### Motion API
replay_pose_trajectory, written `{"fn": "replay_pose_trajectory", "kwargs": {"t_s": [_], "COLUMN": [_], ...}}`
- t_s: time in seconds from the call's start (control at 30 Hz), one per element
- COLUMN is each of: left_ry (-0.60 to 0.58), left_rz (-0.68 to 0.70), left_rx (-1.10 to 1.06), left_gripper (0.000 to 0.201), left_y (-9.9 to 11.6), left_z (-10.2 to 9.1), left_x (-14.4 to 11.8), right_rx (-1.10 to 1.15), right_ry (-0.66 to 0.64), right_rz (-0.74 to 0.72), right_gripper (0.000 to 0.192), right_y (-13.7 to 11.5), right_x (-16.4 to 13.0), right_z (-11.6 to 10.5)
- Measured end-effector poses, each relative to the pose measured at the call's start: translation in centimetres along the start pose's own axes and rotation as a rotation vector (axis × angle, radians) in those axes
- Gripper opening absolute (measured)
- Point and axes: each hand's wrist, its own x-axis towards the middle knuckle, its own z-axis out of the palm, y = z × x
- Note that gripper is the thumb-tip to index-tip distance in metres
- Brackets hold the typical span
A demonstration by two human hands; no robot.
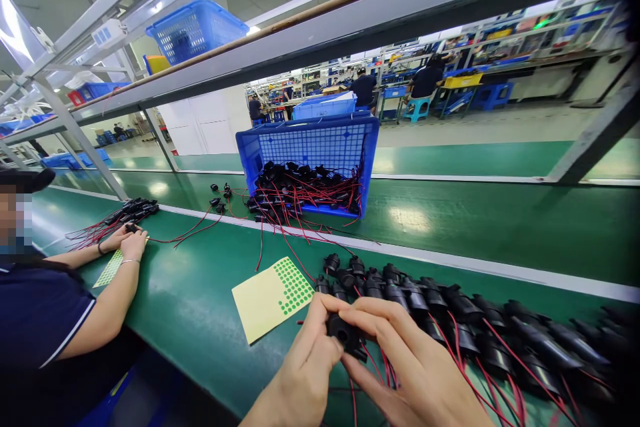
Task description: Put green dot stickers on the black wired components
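Both my hands meet around a black cylindrical plastic part [341, 330] with a round hole in the end facing me. My left hand [306, 361] pinches it from the left, thumb in front. From the right, the fingers of my right hand [407, 353] close over its top and side. Just beyond lies a long row of similar black parts [423, 293] with red wires, running off to the right. Left of my hands, a pale yellow sheet [265, 303] bears round green stickers [295, 283], with part of it bare.
A blue crate [370, 167] lies with its open side facing me, black wired parts [305, 183] spilling out. At left, a co-worker's hands [131, 240] work over another sticker sheet [109, 268], beside a pile of parts [133, 211]. A metal shelf beam [320, 33] crosses overhead.
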Motion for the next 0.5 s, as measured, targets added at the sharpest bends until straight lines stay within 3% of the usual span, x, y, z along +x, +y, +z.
{"fn": "replay_pose_trajectory", "kwargs": {"t_s": [0.2, 0.37, 0.5], "left_ry": [0.017, -0.071, -0.052], "left_rz": [0.052, 0.025, 0.021], "left_rx": [-0.074, -0.111, -0.105], "left_gripper": [0.032, 0.038, 0.035], "left_y": [-1.2, -0.3, 0.0], "left_z": [0.0, -0.5, -0.5], "left_x": [0.1, 0.4, 0.3], "right_rx": [0.017, 0.038, 0.036], "right_ry": [0.011, -0.001, -0.015], "right_rz": [0.008, 0.058, 0.060], "right_gripper": [0.021, 0.021, 0.024], "right_y": [0.0, 0.2, 0.2], "right_x": [0.5, 1.4, 1.4], "right_z": [-0.3, -1.2, -1.1]}}
